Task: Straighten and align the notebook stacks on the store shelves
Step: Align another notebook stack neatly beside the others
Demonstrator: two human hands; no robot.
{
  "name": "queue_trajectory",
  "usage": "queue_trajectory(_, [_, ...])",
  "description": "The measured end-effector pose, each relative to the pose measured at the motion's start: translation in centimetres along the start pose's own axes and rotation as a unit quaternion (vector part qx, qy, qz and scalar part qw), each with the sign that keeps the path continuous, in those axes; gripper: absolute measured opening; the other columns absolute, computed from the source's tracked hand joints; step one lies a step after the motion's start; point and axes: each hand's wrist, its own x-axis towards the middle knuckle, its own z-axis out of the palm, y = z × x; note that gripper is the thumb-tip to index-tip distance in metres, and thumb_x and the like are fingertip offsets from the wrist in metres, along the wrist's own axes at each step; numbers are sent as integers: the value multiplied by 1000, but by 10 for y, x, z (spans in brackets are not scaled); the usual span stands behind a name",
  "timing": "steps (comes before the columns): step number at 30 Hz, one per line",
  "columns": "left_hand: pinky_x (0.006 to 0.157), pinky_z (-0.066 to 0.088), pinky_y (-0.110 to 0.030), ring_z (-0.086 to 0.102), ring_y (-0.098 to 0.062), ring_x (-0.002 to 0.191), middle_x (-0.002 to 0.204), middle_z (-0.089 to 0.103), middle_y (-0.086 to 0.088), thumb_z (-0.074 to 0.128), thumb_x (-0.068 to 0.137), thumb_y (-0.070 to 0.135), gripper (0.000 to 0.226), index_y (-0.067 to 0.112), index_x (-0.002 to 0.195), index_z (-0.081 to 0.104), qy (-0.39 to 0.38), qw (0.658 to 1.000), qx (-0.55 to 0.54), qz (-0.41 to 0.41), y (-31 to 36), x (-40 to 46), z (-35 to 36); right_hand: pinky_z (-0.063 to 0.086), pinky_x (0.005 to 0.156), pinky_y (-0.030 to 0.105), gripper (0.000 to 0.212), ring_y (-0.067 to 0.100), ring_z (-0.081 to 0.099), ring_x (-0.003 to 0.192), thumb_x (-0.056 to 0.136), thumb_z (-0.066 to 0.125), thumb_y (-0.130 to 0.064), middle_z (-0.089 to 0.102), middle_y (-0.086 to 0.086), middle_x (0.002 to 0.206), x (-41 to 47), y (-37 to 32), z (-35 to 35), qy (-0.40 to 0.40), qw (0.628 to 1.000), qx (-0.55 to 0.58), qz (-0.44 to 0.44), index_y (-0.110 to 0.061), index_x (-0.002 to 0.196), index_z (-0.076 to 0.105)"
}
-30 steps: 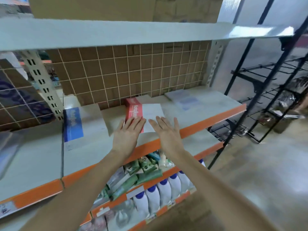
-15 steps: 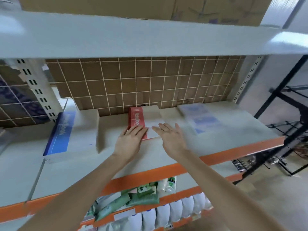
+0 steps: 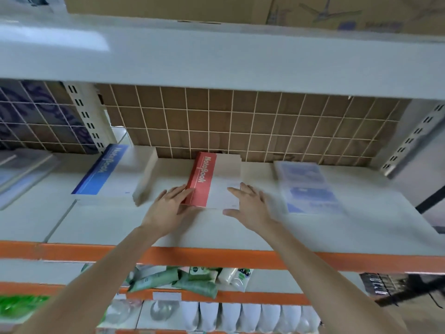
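On the white shelf (image 3: 101, 227) with the orange front edge, midway along: red-banded notebook stack (image 3: 212, 182), bracketed by both hands. Left hand (image 3: 168, 206) laid flat against the stack's near left corner, fingers straight and loose, gripping nothing. Right hand (image 3: 250, 204) pressed to the near right corner, fingers straight and spread over the top cover, thumb along the front edge, likewise grasping nothing. Top notebook sitting slightly askew over the paler ones beneath, with a beige layer showing behind it toward the mesh back panel (image 3: 265, 126); so squaring of this stack judged under way, not finished. To the left, blue-banded notebook stack (image 3: 108, 174), thick, angled to the shelf edge and apparently yet to be aligned. To the right, a blurred pale blue stack (image 3: 308, 186), too smeared to judge its alignment. At the far left, more flat stock (image 3: 21, 169), unclear. Probably less than half done, with at least two stacks left.
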Motion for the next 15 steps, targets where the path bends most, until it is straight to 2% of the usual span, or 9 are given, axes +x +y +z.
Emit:
queue_trajectory(7, [114, 9, -29, 24, -9, 141, 153, 28, 5, 42, 99, 31, 50, 24, 147, 29, 14, 1000, 2, 1, -4, 4, 5, 3, 115, 40, 68, 10, 20, 141, 85, 65, -41, 33, -3, 150, 5, 10, 0, 34, 998, 47, 17, -26, 144, 36])
queue_trajectory(11, [114, 11, -31, 28, -11, 139, 151, 33, 4, 46, 97, 36, 50, 23, 145, 34, 23, 999, -42, -2, -1, 7, 5, 8, 116, 42, 63, 10, 27, 138, 84, 66, -41, 40, -7, 145, 9, 10, -1, 46, 998, 41, 25, -24, 139, 42])
queue_trajectory(15, [115, 10, -32, 24, -14, 142, 152, 31, 4, 45, 95, 46, 55, 25, 145, 33, 7, 999, -35, -11, -1, 10, 3, 5, 115, 42, 59, 9, 31, 136, 83, 68, -41, 45, -9, 141, 10, 12, -1, 51, 997, 46, 30, -23, 135, 47])
